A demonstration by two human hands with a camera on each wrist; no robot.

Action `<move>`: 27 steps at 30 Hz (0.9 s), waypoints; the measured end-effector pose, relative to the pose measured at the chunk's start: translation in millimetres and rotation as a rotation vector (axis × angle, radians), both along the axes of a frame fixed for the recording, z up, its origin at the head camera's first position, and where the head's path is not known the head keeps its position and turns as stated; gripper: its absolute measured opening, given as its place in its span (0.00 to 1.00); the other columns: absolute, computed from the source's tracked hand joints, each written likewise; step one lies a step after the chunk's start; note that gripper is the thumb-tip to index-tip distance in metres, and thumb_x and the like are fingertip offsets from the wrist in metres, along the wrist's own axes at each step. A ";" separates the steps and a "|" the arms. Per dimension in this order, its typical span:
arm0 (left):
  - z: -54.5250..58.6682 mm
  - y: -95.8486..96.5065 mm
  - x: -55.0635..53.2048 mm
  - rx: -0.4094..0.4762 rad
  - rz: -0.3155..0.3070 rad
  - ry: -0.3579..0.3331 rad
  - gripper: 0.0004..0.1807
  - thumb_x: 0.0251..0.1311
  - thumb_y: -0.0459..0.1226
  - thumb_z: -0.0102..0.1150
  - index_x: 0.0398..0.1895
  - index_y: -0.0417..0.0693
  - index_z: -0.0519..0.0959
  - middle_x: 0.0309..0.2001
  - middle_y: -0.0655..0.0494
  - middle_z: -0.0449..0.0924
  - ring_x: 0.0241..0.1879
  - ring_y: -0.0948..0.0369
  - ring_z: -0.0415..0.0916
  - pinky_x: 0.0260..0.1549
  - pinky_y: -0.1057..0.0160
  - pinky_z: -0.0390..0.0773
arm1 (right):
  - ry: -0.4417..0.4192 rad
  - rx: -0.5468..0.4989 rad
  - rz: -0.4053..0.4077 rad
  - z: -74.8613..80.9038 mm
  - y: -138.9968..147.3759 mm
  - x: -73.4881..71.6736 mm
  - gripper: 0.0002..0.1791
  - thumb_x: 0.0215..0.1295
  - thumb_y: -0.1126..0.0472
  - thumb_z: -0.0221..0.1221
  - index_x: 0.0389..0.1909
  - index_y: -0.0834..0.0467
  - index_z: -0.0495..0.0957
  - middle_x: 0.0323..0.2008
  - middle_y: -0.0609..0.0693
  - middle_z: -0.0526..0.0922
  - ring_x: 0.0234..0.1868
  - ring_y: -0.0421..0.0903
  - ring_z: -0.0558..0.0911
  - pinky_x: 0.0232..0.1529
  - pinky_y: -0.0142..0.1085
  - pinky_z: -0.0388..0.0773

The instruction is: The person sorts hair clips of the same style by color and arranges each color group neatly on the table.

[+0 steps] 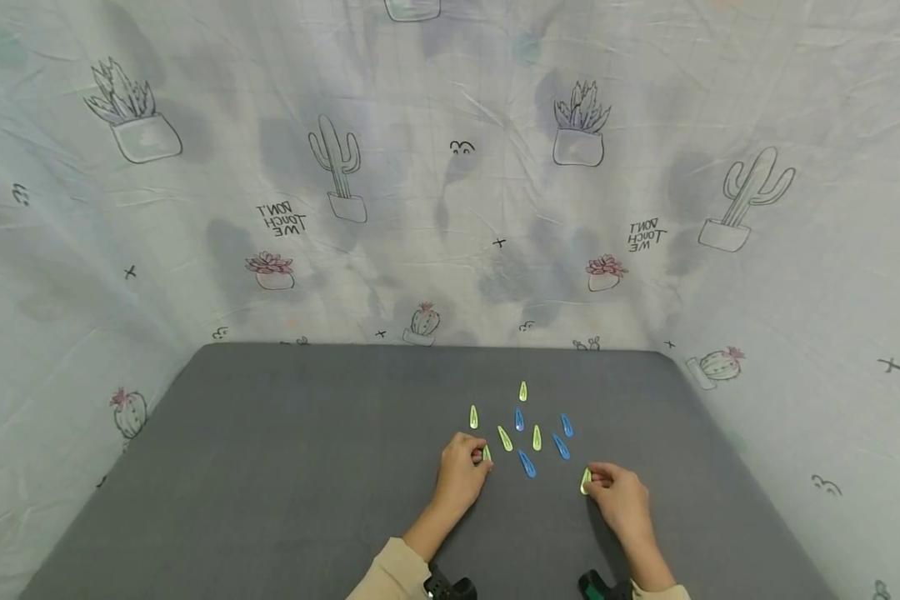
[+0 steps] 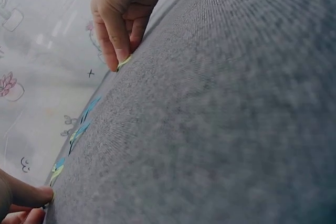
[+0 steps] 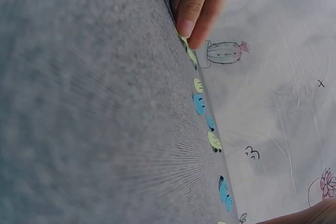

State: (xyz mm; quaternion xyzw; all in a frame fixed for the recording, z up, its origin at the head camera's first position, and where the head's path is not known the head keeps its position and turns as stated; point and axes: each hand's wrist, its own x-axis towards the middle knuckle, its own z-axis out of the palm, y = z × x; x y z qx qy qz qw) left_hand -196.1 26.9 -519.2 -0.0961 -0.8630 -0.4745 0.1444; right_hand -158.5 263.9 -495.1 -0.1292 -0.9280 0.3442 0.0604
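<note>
My left hand point(image 1: 462, 473) pinches a yellow-green snap hair clip point(image 1: 487, 453) at the left side of a group of clips on the grey table. Opposite it, my right hand point(image 1: 619, 497) holds another yellow-green snap clip point(image 1: 586, 481) between thumb and fingers, low over the cloth. Between and beyond the hands lie several loose clips, among them a blue clip point(image 1: 527, 463) nearest me and a yellow-green clip point(image 1: 505, 438) beside it. In the left wrist view the right hand's fingertips point(image 2: 122, 56) are right at the table surface.
More loose clips lie farther back, such as a yellow-green one point(image 1: 523, 391) and a blue one point(image 1: 567, 425). A grey cloth-covered table point(image 1: 270, 467) spreads out to both sides. Behind and beside it hangs a pale sheet point(image 1: 435, 192) printed with cacti.
</note>
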 end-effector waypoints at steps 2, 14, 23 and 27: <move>3.1 0.3 -0.3 -0.028 0.017 -0.006 0.14 0.41 0.25 0.71 0.35 0.33 0.83 0.33 0.49 0.76 0.30 0.62 0.75 0.31 0.70 0.76 | -0.004 0.003 -0.006 0.9 -0.8 -1.1 0.16 0.52 0.66 0.65 0.42 0.68 0.82 0.30 0.54 0.85 0.29 0.42 0.80 0.31 0.35 0.71; 15.1 1.3 -3.2 -0.131 0.065 -0.057 0.12 0.42 0.24 0.68 0.34 0.34 0.84 0.28 0.50 0.76 0.28 0.59 0.74 0.30 0.62 0.74 | -0.014 0.013 -0.016 5.4 -4.7 -2.4 0.16 0.51 0.67 0.62 0.42 0.69 0.82 0.30 0.54 0.85 0.29 0.44 0.79 0.31 0.36 0.70; 17.0 -1.0 -5.5 -0.131 0.064 -0.050 0.09 0.41 0.23 0.67 0.30 0.36 0.86 0.22 0.55 0.77 0.26 0.59 0.75 0.26 0.62 0.73 | -0.011 0.025 -0.014 4.4 -6.6 -1.6 0.16 0.50 0.67 0.64 0.41 0.70 0.82 0.29 0.53 0.84 0.28 0.43 0.78 0.29 0.35 0.69; 14.9 -2.9 -8.4 -0.103 0.050 -0.049 0.10 0.39 0.22 0.64 0.28 0.37 0.86 0.21 0.55 0.79 0.25 0.60 0.76 0.25 0.63 0.74 | 0.001 0.023 -0.014 2.1 -5.0 -1.3 0.16 0.50 0.67 0.64 0.41 0.69 0.82 0.28 0.52 0.84 0.28 0.42 0.78 0.30 0.35 0.69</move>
